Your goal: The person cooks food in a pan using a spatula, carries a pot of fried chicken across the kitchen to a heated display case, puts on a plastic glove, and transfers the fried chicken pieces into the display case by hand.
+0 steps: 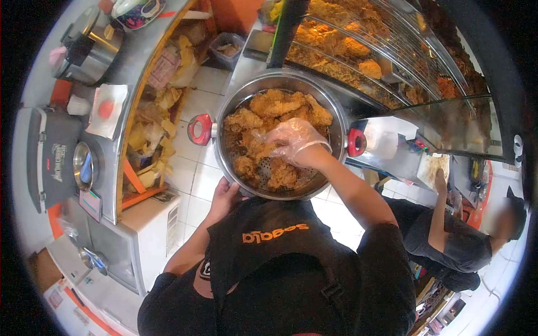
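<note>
A large round steel pot [220, 159] with red side handles holds several pieces of fried chicken [269, 103] on a perforated steel base. My right hand [297, 143], in a clear plastic glove, reaches into the pot from the right, its fingers bent round a chicken piece [255, 147] near the middle. Bare and ungloved, my left hand [227, 196] supports the pot from outside at its lower left rim, with part of the fingers hidden beneath it.
A lit glass display case [358, 50] with fried chicken stands at the upper right. A co-worker [454, 229] is at the right. Left are a counter [126, 112], a steel bowl [85, 165] and a shelf with brown paper [148, 134].
</note>
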Demonstrator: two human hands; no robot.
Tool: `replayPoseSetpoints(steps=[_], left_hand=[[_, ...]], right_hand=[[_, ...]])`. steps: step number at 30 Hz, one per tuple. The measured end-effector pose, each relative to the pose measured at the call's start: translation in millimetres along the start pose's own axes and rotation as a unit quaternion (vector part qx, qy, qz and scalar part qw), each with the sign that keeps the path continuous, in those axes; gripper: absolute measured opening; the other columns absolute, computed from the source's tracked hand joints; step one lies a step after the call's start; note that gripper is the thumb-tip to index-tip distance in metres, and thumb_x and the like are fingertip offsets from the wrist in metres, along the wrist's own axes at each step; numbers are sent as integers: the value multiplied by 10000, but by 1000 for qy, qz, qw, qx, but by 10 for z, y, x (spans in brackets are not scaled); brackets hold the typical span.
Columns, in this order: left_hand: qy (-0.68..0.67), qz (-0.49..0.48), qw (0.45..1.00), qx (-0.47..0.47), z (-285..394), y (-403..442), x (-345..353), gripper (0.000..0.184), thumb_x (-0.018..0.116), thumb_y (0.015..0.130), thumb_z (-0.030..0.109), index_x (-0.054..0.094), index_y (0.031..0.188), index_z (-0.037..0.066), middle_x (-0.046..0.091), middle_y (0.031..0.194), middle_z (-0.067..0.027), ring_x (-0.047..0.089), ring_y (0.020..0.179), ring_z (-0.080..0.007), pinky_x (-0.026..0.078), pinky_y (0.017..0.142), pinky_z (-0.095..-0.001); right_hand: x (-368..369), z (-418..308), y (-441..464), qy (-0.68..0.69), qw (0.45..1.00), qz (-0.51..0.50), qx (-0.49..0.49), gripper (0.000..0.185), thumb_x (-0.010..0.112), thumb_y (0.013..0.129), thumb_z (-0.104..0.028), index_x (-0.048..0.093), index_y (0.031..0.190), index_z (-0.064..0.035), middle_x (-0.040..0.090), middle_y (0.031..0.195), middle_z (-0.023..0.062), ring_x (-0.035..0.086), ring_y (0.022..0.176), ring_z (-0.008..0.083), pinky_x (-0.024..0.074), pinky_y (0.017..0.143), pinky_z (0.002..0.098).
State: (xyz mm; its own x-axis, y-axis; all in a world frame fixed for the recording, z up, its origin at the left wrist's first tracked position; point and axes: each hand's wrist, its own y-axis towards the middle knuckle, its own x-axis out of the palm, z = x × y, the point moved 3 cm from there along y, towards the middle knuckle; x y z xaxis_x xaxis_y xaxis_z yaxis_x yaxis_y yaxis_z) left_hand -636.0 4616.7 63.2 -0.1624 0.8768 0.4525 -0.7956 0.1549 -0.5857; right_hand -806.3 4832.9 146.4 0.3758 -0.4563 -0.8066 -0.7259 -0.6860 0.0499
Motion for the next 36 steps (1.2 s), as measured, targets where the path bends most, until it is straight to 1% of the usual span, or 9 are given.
replayPoseSetpoints(steps=[10, 14, 17, 21, 26, 29, 30, 33, 36], left_hand=[[-7, -1, 1000, 8, -15, 22, -21, 396, 519, 969, 169, 391, 1326, 59, 593, 1178, -97, 645, 941, -211, 550, 778, -341], [3, 21, 1000, -3, -16, 6, -21, 392, 519, 968, 174, 393, 1325, 68, 597, 1171, -92, 644, 946, -205, 549, 782, -341], [12, 20, 1000, -12, -7, -3, -28, 354, 488, 974, 122, 419, 1319, 82, 589, 1197, -81, 630, 1000, -207, 577, 767, -350], [20, 0, 1000, -2, -55, 21, -58, 366, 511, 976, 209, 406, 1301, 78, 605, 1151, -65, 643, 940, -183, 545, 768, -318], [0, -9, 1000, 15, -75, 3, -64, 333, 501, 981, 191, 425, 1286, 81, 631, 1092, -57, 649, 911, -164, 551, 757, -311], [-27, -3, 999, 21, -80, 11, -57, 354, 542, 956, 178, 439, 1275, 63, 639, 1082, -79, 655, 886, -176, 560, 709, -298], [-34, -8, 999, 29, -97, 13, -64, 358, 547, 954, 184, 441, 1274, 64, 638, 1087, -78, 654, 889, -174, 560, 714, -299], [-53, -16, 998, 39, -75, 34, -47, 367, 557, 949, 197, 445, 1273, 64, 634, 1104, -74, 650, 898, -169, 561, 727, -302], [-61, -8, 998, 23, -17, -15, 4, 352, 537, 960, 188, 443, 1278, 68, 631, 1120, -67, 647, 924, -171, 558, 764, -319]], right_hand=[[-135, -111, 130, -20, 996, 57, -72, 295, 751, 698, -199, 683, 969, -103, 664, 912, 85, 633, 825, 307, 510, 754, 400], [150, -589, 143, -156, 981, -103, -60, 313, 657, 745, -120, 674, 1056, -137, 623, 1076, 63, 577, 1042, 273, 436, 899, 438], [403, -540, 132, -129, 988, -85, -26, 260, 628, 766, -127, 678, 1021, -146, 590, 1130, 51, 502, 1146, 256, 351, 978, 446], [606, -539, 240, -248, 966, -67, 27, 262, 597, 793, -150, 687, 1037, -175, 591, 1116, 40, 501, 1140, 254, 323, 986, 435], [92, -670, 505, -222, 953, -187, 87, 289, 615, 774, -139, 684, 1055, -146, 623, 1095, 52, 543, 1100, 269, 386, 933, 437], [-83, -188, 418, -92, 992, -86, 19, 363, 628, 780, -147, 660, 1141, -146, 628, 1139, 66, 566, 1094, 272, 442, 887, 398], [-164, -31, 400, 100, 984, -96, 110, 376, 630, 793, -149, 645, 1168, -118, 621, 1147, 69, 570, 1084, 250, 448, 893, 377], [-379, 381, 209, 457, 845, -32, 277, 362, 610, 830, -112, 610, 1176, -5, 601, 1138, 67, 562, 1060, 168, 454, 912, 304], [-489, 546, 2, 534, 804, 13, 261, 324, 576, 849, -53, 595, 1154, 52, 600, 1128, 78, 569, 1039, 160, 458, 910, 296]])
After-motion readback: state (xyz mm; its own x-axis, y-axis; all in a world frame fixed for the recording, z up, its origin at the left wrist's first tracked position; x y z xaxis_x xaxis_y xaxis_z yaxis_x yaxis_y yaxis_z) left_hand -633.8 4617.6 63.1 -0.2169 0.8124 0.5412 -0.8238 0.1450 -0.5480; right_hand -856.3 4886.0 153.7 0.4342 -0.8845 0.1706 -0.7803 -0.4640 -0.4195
